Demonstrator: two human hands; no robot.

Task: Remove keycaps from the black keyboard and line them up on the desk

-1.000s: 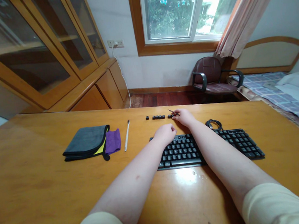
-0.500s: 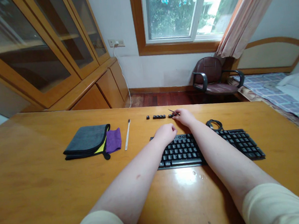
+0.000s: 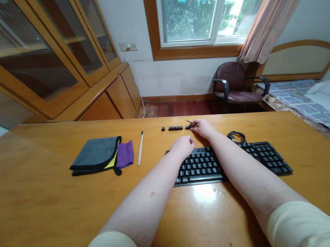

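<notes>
A black keyboard (image 3: 200, 166) lies on the desk under my forearms. Over its upper left edge my left hand (image 3: 182, 146) is closed, its fingers curled together; whatever they may hold is hidden. Further back my right hand (image 3: 203, 128) is closed in a pinch around a thin dark pointed tool (image 3: 188, 121), whose tip sticks out to the left. Its fingertips are by a few black keycaps (image 3: 187, 127) near the far desk edge. More loose keycaps (image 3: 175, 128) stand in a row to the left, with a single keycap (image 3: 163, 129) apart from them.
Left of the keyboard lie a white toothbrush (image 3: 140, 149), a purple cloth (image 3: 125, 154) and a folded grey towel (image 3: 96, 155). A coiled black cable (image 3: 237, 137) sits behind the keyboard's right part. Beyond the wooden desk (image 3: 45, 214) stands an armchair (image 3: 233, 81).
</notes>
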